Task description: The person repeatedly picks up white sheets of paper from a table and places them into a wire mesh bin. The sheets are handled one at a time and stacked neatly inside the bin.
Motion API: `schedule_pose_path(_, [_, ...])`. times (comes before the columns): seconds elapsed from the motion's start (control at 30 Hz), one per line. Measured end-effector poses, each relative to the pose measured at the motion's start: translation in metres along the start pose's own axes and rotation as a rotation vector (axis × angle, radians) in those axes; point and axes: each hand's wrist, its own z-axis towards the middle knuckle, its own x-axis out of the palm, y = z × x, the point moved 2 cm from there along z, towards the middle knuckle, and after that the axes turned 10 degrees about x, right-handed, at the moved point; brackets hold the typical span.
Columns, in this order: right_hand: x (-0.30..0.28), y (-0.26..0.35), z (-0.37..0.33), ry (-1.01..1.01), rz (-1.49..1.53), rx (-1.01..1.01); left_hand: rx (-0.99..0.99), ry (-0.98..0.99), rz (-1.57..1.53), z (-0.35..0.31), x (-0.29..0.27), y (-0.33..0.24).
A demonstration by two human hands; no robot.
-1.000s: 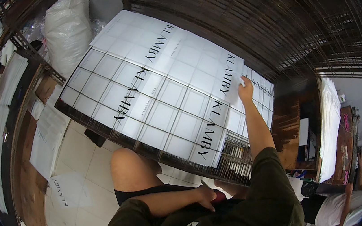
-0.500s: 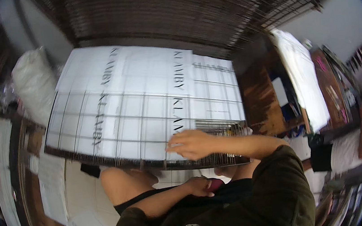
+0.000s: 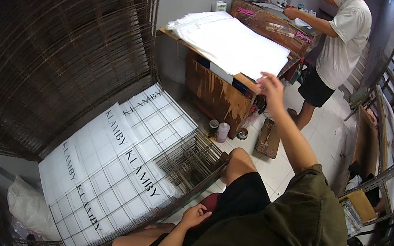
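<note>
R hand (image 3: 273, 91), right of centre, has fingers part-curled by the white stack's (image 3: 231, 42) lower corner, upper right of centre; can't tell if it touches or grips. L hand (image 3: 195, 216), lower centre, is loosely curled, palm hidden, grip unclear; dark red thing (image 3: 212, 201) beside it mostly covered, kind unclear. Printed sheets (image 3: 101, 166) lie on wire rack (image 3: 193, 160), lower left; wires cross some. Bag (image 3: 29, 207), far left, part-hidden, dim toward rim.

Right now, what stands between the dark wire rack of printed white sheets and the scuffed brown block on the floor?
Between rack and block, the head view shows a pale rounded bottle, a dark jar and a round dark container, on tiled floor.
</note>
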Motion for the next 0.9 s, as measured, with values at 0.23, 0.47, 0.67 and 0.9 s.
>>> schedule_pose_path(0.23, [-0.115, 0.0, 0.133, -0.231, 0.485, 0.237, -0.08, -0.15, -0.002, -0.016, -0.008, -0.021])
schedule_pose_path(0.47, [-0.126, 0.018, 0.164, -0.228, 0.826, 0.324, -0.096, -0.334, -0.17, -0.032, -0.033, -0.047])
schedule_pose_path(0.67, [-0.154, -0.009, 0.199, -0.24, 0.64, 0.383, -0.034, -0.397, -0.327, -0.018, -0.029, -0.053])
schedule_pose_path(0.9, [-0.107, -0.032, 0.13, -0.161, 0.639, 0.32, 0.121, -0.219, -0.18, 0.042, -0.063, -0.141])
